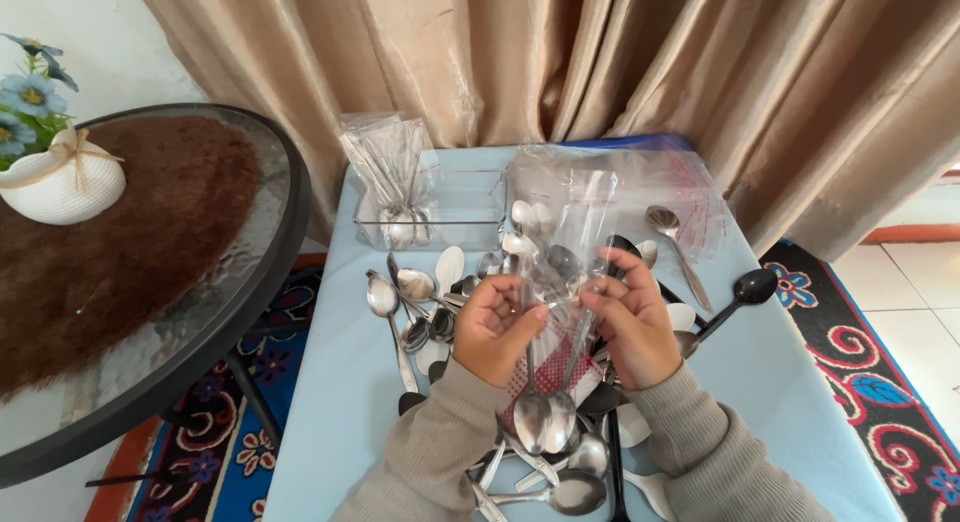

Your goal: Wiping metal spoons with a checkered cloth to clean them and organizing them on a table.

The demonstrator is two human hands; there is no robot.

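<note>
My left hand (492,328) and my right hand (631,323) together hold a narrow clear plastic bag (568,244) upright above the table. Two metal spoons (545,420) hang in it, handles up, bowls at the bottom near my wrists. Both hands pinch the bag around its middle. Under my hands lies a heap of loose spoons (420,302), metal, white and black, spread on a light blue table (340,412).
A clear box (460,217) at the table's far side holds a bagged bundle of spoons (395,172). A stack of empty clear bags (650,182) lies at the back right. A round glass table (200,312) with a white flower pot (62,182) stands left. Curtain behind.
</note>
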